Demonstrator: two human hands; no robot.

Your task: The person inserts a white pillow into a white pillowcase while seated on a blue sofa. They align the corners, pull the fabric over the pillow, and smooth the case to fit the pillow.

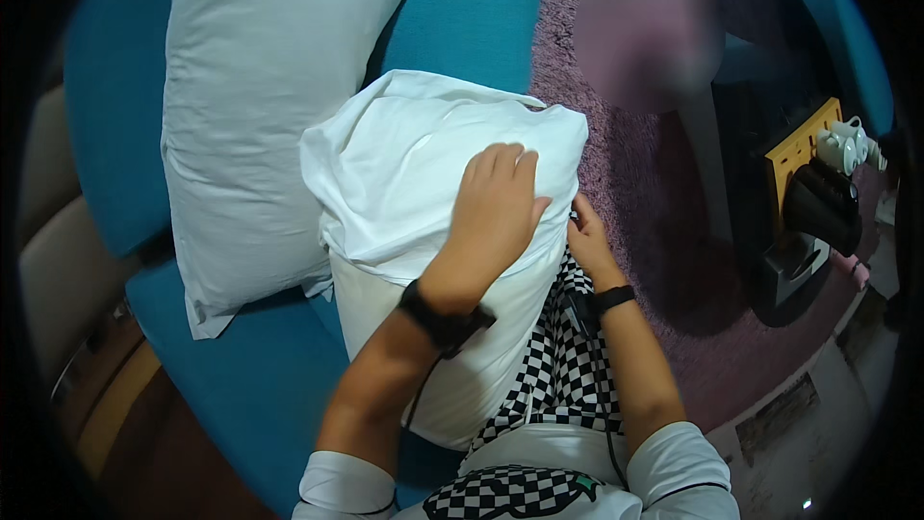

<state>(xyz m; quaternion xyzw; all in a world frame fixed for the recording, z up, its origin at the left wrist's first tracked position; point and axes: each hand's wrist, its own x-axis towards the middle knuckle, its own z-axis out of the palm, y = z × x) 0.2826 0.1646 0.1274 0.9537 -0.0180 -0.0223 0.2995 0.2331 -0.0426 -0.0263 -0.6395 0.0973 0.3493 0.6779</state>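
A cream pillow [447, 375] lies across the blue sofa beside my legs, its far part covered by a white pillowcase [390, 166] with loose folds. My left hand [498, 195] rests flat on top of the pillowcase, its fingers nearly together and pointing away from me. At the pillowcase's right edge is my right hand [588, 235], with the fingertips against the cloth; part of the fingers is hidden at that edge, so a grip cannot be made out. A second, fully covered white pillow [245, 123] lies to the left, touching the pillowcase.
The blue sofa [216, 390] extends beneath both pillows. On the right, a pink rug [650, 231] surrounds a dark table [751, 253] holding a yellow tray [801, 137], white cups [844, 148] and a black kettle [819, 206]. Cables hang from my wristbands.
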